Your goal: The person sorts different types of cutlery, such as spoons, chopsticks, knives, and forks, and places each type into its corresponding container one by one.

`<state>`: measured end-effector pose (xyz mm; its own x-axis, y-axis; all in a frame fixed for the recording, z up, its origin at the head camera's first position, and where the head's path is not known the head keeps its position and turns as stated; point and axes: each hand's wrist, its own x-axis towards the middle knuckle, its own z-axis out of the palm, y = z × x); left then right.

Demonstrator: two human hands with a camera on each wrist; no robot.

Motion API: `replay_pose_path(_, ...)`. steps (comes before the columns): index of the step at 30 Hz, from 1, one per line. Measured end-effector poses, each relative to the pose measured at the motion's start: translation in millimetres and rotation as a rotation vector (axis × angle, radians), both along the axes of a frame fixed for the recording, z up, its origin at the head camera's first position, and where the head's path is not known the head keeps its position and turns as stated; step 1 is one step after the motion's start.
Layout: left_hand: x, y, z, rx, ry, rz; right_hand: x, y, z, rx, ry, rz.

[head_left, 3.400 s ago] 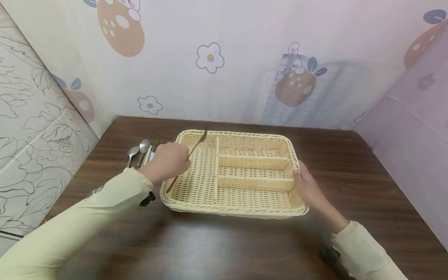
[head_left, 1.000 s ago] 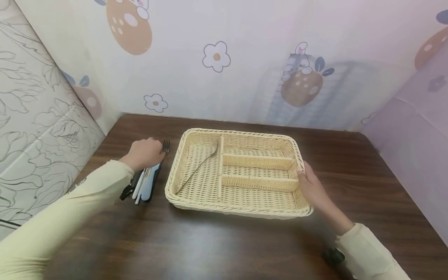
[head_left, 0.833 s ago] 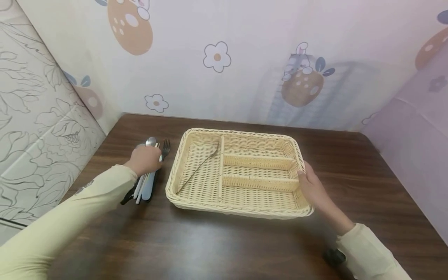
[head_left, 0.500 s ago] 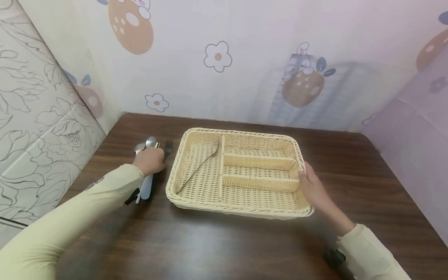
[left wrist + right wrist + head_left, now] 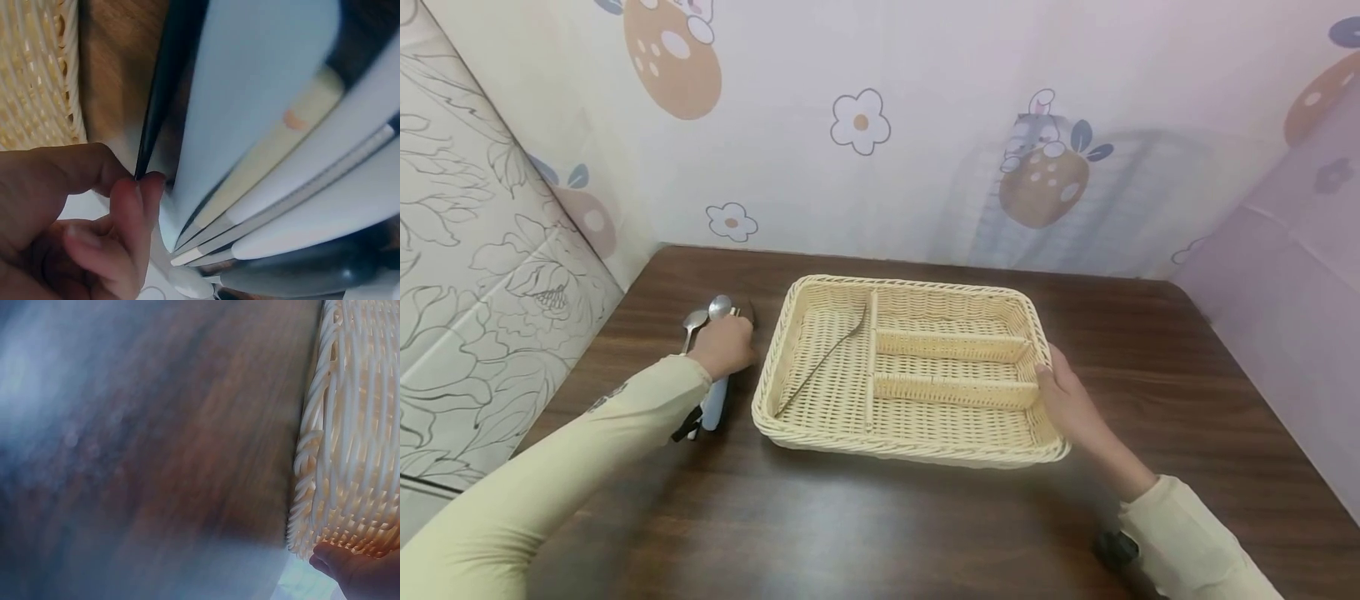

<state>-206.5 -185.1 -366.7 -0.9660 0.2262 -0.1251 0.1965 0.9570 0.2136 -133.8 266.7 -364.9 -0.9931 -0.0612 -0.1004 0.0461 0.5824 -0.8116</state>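
Note:
In the head view my left hand [image 5: 724, 346] is over the cutlery at the left. Its thumb and fingers pinch the slim black handle of a dark fork [image 5: 164, 94], whose head shows edge-on past the fingers. My right hand [image 5: 1063, 392] grips the right rim of a cream woven basket [image 5: 955, 454], thumb over the edge. A long thin metal piece of cutlery [image 5: 826, 358] lies slanted in the basket's left compartment; its head is hard to make out.
Beside the left hand lie two spoons, one with a round bowl [image 5: 719, 307], one further left [image 5: 696, 319]. A pale blue handle [image 5: 250, 81], a cream stick [image 5: 275, 137], white handles and a dark grey handle [image 5: 294, 269] sit close together. Dividers split the basket's right side.
The left hand first held the thin metal cutlery over the basket, which now lies inside. It then went back left to the dark fork, whose head has turned edge-on. The right hand stays on the rim.

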Motion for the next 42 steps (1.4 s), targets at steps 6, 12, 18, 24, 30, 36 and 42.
replay_pose_path(6, 0.8, 0.9, 13.6, 0.017, 0.037, -0.002, -0.7, 0.1, 0.7, 0.004, -0.003, 0.0)
replay_pose_path(12, -0.5, 4.8, 44.2, 0.128, 0.02, 0.04, -2.6, 1.5, 0.7, -0.002, 0.005, 0.002)
replay_pose_path(18, -1.9, 17.8, 74.4, 0.221, 0.056, 0.002, -3.5, 2.6, 0.2, -0.009, 0.008, 0.006)
replay_pose_path(24, -2.9, 43.9, 85.2, 0.249, 0.058, -0.004, -2.9, 4.0, -1.4, -0.019, 0.009, 0.014)
replay_pose_path(30, -1.8, 68.9, 78.4, 0.291, 0.0, -0.045, -1.2, 4.1, -2.5, -0.048, 0.003, 0.02)
replay_pose_path(36, -0.9, 82.1, 69.2, 0.302, -0.08, -0.044, -1.0, 2.0, -2.0, -0.056, -0.009, 0.019)
replay_pose_path(42, -4.3, 84.6, 62.2, 0.301, -0.158, -0.036, -1.8, 2.7, -3.6, -0.041, 0.008, 0.018)
